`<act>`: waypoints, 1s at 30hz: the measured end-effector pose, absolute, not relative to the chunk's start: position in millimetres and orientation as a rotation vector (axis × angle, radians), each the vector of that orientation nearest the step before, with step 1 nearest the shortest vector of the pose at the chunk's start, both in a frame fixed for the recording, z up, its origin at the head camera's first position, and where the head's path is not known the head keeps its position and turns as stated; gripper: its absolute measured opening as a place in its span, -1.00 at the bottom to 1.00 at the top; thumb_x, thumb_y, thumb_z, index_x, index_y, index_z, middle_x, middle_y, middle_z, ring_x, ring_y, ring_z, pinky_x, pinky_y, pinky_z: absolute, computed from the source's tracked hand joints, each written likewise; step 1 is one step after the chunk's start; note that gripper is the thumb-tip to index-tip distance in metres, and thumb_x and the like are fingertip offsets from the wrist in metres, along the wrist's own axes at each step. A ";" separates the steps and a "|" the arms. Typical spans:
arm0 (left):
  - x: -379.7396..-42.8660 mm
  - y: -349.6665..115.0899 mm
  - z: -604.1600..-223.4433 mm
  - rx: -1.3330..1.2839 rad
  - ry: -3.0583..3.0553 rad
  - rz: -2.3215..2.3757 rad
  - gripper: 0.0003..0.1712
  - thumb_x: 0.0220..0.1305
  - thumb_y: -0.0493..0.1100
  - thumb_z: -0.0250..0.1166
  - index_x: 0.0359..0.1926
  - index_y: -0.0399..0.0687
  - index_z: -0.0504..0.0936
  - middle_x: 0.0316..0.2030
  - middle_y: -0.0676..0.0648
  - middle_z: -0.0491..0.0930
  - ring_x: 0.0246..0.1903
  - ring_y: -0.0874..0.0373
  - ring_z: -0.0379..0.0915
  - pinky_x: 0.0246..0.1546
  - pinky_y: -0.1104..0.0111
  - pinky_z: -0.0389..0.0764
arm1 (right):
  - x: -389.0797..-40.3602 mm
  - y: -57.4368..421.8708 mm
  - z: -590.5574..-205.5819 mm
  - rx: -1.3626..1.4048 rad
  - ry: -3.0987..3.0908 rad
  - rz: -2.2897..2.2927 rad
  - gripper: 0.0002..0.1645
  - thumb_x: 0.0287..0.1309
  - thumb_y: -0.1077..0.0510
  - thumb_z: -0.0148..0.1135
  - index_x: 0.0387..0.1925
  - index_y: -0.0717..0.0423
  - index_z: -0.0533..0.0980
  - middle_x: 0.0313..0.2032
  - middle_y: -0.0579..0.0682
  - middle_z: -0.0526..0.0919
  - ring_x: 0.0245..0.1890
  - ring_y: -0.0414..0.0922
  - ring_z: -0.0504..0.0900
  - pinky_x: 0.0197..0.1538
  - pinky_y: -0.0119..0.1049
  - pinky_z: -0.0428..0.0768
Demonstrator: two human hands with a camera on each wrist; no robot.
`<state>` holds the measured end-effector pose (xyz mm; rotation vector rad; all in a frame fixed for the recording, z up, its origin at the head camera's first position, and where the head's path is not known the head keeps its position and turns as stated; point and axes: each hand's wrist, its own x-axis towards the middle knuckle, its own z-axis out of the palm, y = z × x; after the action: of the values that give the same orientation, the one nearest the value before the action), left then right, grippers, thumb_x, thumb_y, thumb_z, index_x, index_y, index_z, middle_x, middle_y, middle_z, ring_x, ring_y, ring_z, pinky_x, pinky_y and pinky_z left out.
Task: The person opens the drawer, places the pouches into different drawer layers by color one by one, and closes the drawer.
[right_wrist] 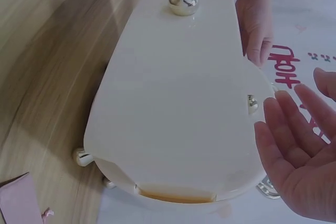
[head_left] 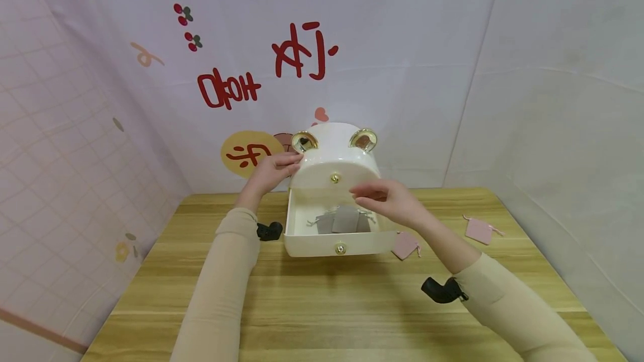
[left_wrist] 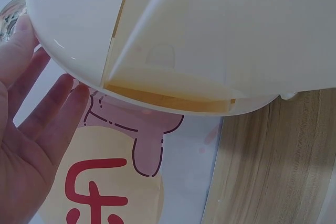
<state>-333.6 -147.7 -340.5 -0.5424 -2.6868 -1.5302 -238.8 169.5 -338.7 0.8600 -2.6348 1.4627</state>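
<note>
A white storage box (head_left: 334,147) with gold ear-shaped rings stands at the back of the table. Its lower drawer (head_left: 313,246) is pulled out toward me, and several grey drawstring pouches (head_left: 346,220) lie inside. My left hand (head_left: 274,173) touches the box's upper left side with its fingertips, just below the left ear. In the left wrist view, that hand's fingers (left_wrist: 50,100) reach along the curved edge. Over the drawer's right half hovers my right hand (head_left: 384,201), holding nothing, its fingers loosely bent in front of the box's face.
One pink drawstring pouch (head_left: 405,245) lies right of the drawer, partly hidden by it. Another pink pouch (head_left: 479,230) is farther right on the wooden table (head_left: 322,306). Behind the box hangs a white cloth (head_left: 402,99) with red characters.
</note>
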 end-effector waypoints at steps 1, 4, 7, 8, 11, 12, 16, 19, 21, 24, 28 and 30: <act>-333.6 -147.9 -340.5 -0.543 -2.687 -1.531 -0.53 0.39 0.00 0.29 0.29 0.14 0.58 0.35 -0.07 0.37 0.38 -0.02 0.19 0.30 0.02 0.33 | -236.3 170.5 -337.2 0.866 -2.636 1.456 -0.66 0.29 0.12 0.33 0.05 0.13 0.65 -0.07 0.04 0.73 -0.14 -0.11 0.69 -0.05 -0.27 0.64; -334.3 -148.4 -341.3 -0.542 -2.687 -1.524 -0.53 0.38 0.00 0.29 0.29 0.14 0.58 0.36 -0.07 0.37 0.38 -0.02 0.20 0.30 0.03 0.34 | -228.9 173.3 -333.2 0.899 -2.632 1.448 -0.68 0.27 0.14 0.34 0.03 0.12 0.66 -0.12 0.07 0.73 -0.18 -0.13 0.69 -0.08 -0.26 0.65; -334.6 -148.1 -341.5 -0.546 -2.683 -1.524 -0.53 0.38 0.00 0.29 0.28 0.14 0.58 0.35 -0.07 0.37 0.37 -0.01 0.20 0.29 0.04 0.35 | -221.4 175.4 -330.4 0.927 -2.631 1.453 -0.70 0.26 0.15 0.35 0.02 0.11 0.66 -0.17 0.03 0.74 -0.22 -0.13 0.69 -0.13 -0.26 0.66; -334.7 -148.1 -341.6 -0.549 -2.683 -1.524 -0.53 0.38 0.00 0.29 0.28 0.14 0.58 0.35 -0.07 0.37 0.37 -0.02 0.21 0.29 0.04 0.35 | -219.2 176.1 -330.2 0.935 -2.633 1.451 -0.70 0.26 0.15 0.35 0.01 0.10 0.66 -0.18 0.00 0.74 -0.23 -0.13 0.69 -0.14 -0.26 0.66; -335.2 -148.0 -342.2 -0.558 -2.679 -1.526 -0.53 0.38 0.00 0.29 0.28 0.13 0.58 0.35 -0.08 0.38 0.37 -0.02 0.21 0.29 0.04 0.36 | -212.5 177.8 -330.4 0.943 -2.644 1.433 -0.71 0.25 0.14 0.36 0.01 0.05 0.67 -0.23 -0.11 0.73 -0.26 -0.15 0.68 -0.17 -0.28 0.65; -335.3 -147.8 -342.3 -0.560 -2.677 -1.528 -0.53 0.38 0.00 0.29 0.28 0.13 0.58 0.35 -0.08 0.38 0.37 -0.02 0.22 0.28 0.05 0.36 | -210.4 178.5 -330.8 0.951 -2.641 1.429 -0.71 0.25 0.14 0.37 0.00 0.05 0.67 -0.24 -0.13 0.73 -0.26 -0.16 0.68 -0.18 -0.27 0.66; -334.8 -147.9 -341.9 -0.564 -2.676 -1.532 -0.53 0.39 0.00 0.29 0.29 0.12 0.58 0.35 -0.08 0.38 0.37 -0.02 0.22 0.29 0.04 0.36 | -202.3 180.0 -333.6 0.981 -2.617 1.418 -0.71 0.23 0.19 0.38 0.00 0.05 0.67 -0.27 -0.14 0.72 -0.27 -0.16 0.69 -0.20 -0.26 0.67; -334.6 -148.2 -341.3 -0.566 -2.678 -1.527 -0.52 0.39 -0.01 0.29 0.29 0.11 0.57 0.35 -0.09 0.38 0.37 -0.03 0.21 0.29 0.04 0.35 | -195.9 180.3 -337.4 0.983 -2.606 1.425 -0.70 0.22 0.21 0.38 0.00 0.06 0.67 -0.27 -0.15 0.72 -0.27 -0.17 0.69 -0.20 -0.27 0.67; -334.6 -148.4 -341.0 -0.570 -2.681 -1.518 -0.52 0.39 -0.01 0.28 0.29 0.10 0.57 0.35 -0.09 0.38 0.37 -0.03 0.21 0.30 0.04 0.34 | -191.3 180.1 -341.0 0.973 -2.605 1.435 -0.70 0.23 0.19 0.38 0.00 0.06 0.67 -0.27 -0.16 0.72 -0.27 -0.18 0.69 -0.19 -0.28 0.67; -335.0 -148.2 -341.0 -0.573 -2.686 -1.510 -0.52 0.39 0.00 0.28 0.30 0.11 0.57 0.35 -0.10 0.37 0.36 -0.03 0.22 0.29 0.05 0.35 | -185.9 179.2 -348.2 0.969 -2.603 1.439 -0.69 0.22 0.17 0.39 0.01 0.04 0.67 -0.27 -0.15 0.72 -0.28 -0.19 0.69 -0.19 -0.29 0.68; -334.7 -147.8 -340.7 -0.557 -2.691 -1.513 -0.52 0.39 0.01 0.28 0.29 0.14 0.57 0.35 -0.08 0.38 0.37 -0.01 0.21 0.30 0.05 0.35 | -181.8 176.5 -359.3 1.024 -2.583 1.378 -0.69 0.20 0.18 0.41 0.00 0.06 0.67 -0.29 -0.13 0.73 -0.32 -0.22 0.69 -0.24 -0.27 0.69; -334.8 -147.7 -340.9 -0.551 -2.692 -1.514 -0.52 0.38 0.00 0.28 0.29 0.14 0.57 0.35 -0.08 0.38 0.38 -0.01 0.20 0.30 0.05 0.34 | -179.9 174.4 -364.5 1.067 -2.560 1.334 -0.70 0.18 0.21 0.42 -0.03 0.10 0.67 -0.32 -0.12 0.73 -0.34 -0.24 0.69 -0.27 -0.26 0.70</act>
<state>-334.8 -147.7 -340.9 -0.5515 -2.6919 -1.5136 -179.9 174.4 -364.5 1.0672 -2.5605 1.3341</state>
